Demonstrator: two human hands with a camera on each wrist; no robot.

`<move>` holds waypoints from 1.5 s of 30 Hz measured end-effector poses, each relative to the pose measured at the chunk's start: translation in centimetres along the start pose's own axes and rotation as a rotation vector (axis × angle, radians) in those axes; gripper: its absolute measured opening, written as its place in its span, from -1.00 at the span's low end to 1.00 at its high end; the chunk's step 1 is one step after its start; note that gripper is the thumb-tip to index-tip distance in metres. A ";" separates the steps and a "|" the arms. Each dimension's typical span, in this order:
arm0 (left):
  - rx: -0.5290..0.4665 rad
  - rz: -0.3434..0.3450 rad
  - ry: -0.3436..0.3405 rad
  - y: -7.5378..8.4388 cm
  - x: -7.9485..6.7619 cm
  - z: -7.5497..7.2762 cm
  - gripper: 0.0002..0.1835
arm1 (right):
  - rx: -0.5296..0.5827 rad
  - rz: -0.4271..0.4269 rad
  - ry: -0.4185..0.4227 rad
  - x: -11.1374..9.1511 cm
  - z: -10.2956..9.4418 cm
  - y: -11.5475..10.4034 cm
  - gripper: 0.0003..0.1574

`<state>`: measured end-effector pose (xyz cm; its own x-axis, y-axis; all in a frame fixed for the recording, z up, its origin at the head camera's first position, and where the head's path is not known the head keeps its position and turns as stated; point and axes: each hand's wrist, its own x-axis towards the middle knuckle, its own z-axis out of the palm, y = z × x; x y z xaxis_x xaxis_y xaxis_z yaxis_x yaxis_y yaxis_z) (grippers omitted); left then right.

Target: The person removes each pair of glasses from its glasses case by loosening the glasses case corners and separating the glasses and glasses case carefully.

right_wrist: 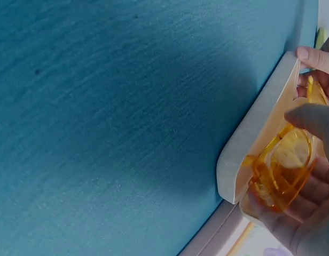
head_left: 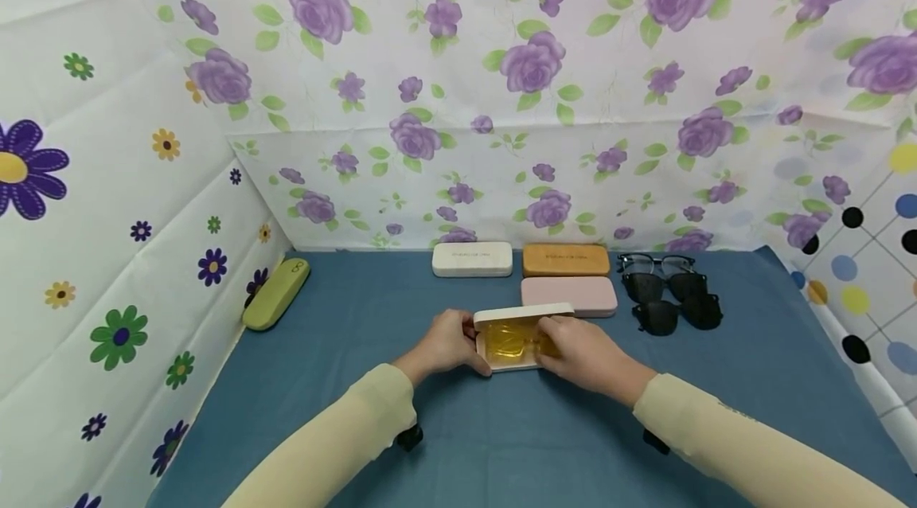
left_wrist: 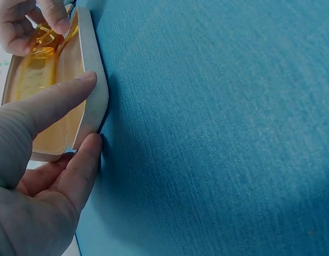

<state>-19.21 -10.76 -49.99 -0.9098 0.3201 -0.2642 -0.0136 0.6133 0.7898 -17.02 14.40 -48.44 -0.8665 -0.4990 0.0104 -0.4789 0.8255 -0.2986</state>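
Note:
A white eyeglass case (head_left: 523,313) with a tan lining lies open on the blue cloth, its lid raised. My left hand (head_left: 450,342) grips its left end, the thumb over the rim and the fingers along the outside in the left wrist view. Inside the case is a pair of glasses with clear amber-yellow frames (right_wrist: 282,165). My right hand (head_left: 583,353) pinches these glasses at their right end, thumb on one side and fingers on the other. The hand hides part of the glasses and the case's right end.
Behind the case lie shut white (head_left: 471,259), orange (head_left: 566,259) and pink (head_left: 569,296) glasses cases. Clear glasses (head_left: 655,263) and two dark pairs, including the front sunglasses (head_left: 679,314), are at right. A green case (head_left: 277,295) lies far left, beside the flowered curtain (head_left: 179,213).

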 end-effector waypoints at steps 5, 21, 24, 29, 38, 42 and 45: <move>-0.015 0.000 0.000 0.1 -0.1 0.0 -0.38 | 0.011 -0.012 -0.031 0.3 0.1 0.0 -0.73; -0.007 0.012 -0.003 0.4 0.1 -0.2 -0.40 | 0.064 -0.045 -0.020 0.5 -0.7 0.0 -0.69; 0.001 0.016 -0.003 0.4 0.1 -0.2 -0.42 | 0.064 -0.047 -0.003 0.4 -0.9 0.2 -0.67; -0.005 0.004 -0.006 0.2 0.0 -0.1 -0.42 | 0.084 -0.029 0.023 -0.1 -1.1 0.6 -0.63; 0.002 -0.011 0.007 0.1 -0.1 -0.2 -0.42 | 0.127 0.011 0.032 -2.3 -2.6 2.6 -0.48; -0.001 -0.012 0.005 0.1 -0.2 -0.2 -0.42 | 0.113 0.054 0.020 -4.4 -3.5 4.9 -0.49; 0.002 -0.012 0.012 0.0 -0.3 -0.2 -0.39 | 0.110 0.099 0.007 -5.9 -4.3 7.0 -0.52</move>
<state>-19.04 -10.94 -49.79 -0.9145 0.3040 -0.2670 -0.0238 0.6184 0.7855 -15.86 24.26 -46.52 -0.9100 -0.4143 -0.0181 -0.3730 0.8367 -0.4011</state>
